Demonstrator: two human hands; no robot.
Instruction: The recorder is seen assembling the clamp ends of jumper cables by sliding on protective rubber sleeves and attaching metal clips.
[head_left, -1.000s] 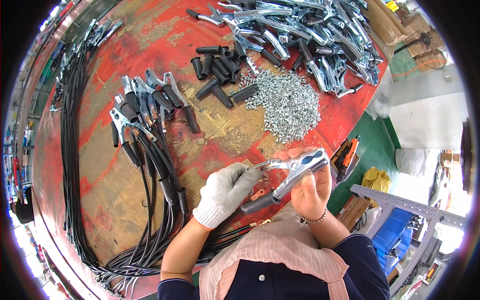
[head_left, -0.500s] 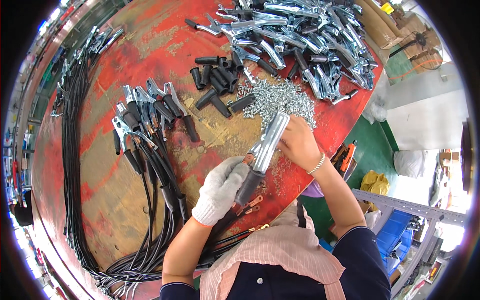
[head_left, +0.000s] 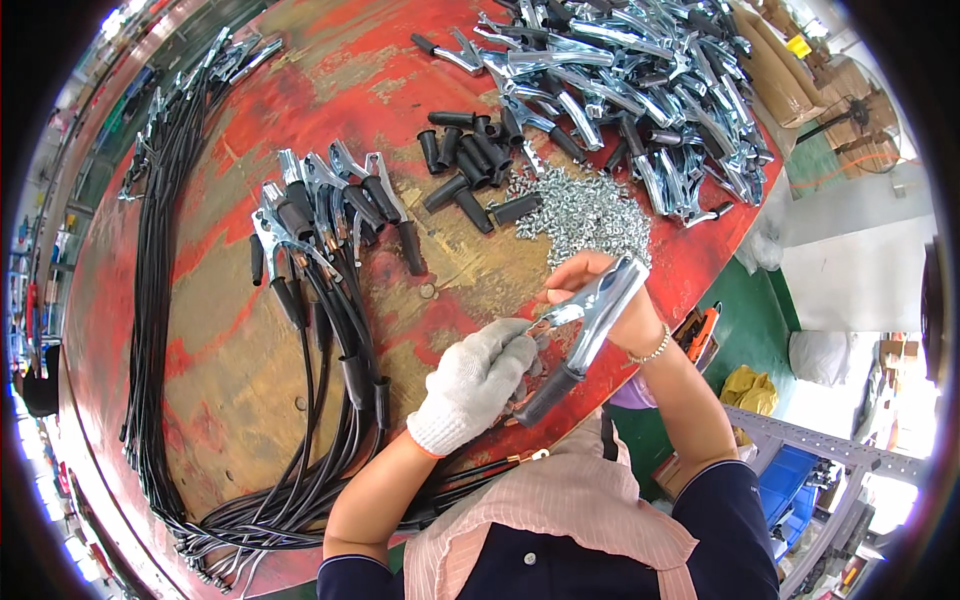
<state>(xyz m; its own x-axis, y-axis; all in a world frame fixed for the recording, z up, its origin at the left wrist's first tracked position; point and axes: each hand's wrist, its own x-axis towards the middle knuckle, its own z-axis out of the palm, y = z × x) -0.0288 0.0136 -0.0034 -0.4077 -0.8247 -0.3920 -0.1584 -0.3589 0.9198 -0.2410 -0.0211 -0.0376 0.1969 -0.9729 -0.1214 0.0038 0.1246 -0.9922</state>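
My left hand (head_left: 475, 385), in a white knit glove, is closed on a silver metal clamp (head_left: 600, 310) near its jaw end. The clamp stands tilted, with a black sleeve (head_left: 550, 398) on its lower handle. My bare right hand (head_left: 620, 315) wears a bracelet and is partly hidden behind the clamp. Its fingers are bent together just left of the clamp; what they pinch, if anything, is too small to make out. Beyond that hand lies a heap of small silver screws (head_left: 590, 215). A copper cable lug (head_left: 535, 456) shows below my left hand.
Loose black sleeves (head_left: 470, 160) lie left of the screws. A large pile of clamps (head_left: 620, 80) fills the table's far right. Clamps on black cables (head_left: 325, 200) lie at left, beside a long cable bundle (head_left: 150, 330). The worn red table (head_left: 690, 260) ends at my right.
The clamp has swung over to the right and turned in my left hand. My right hand has drawn back from the screws toward me, behind the clamp. The view has shifted slightly.
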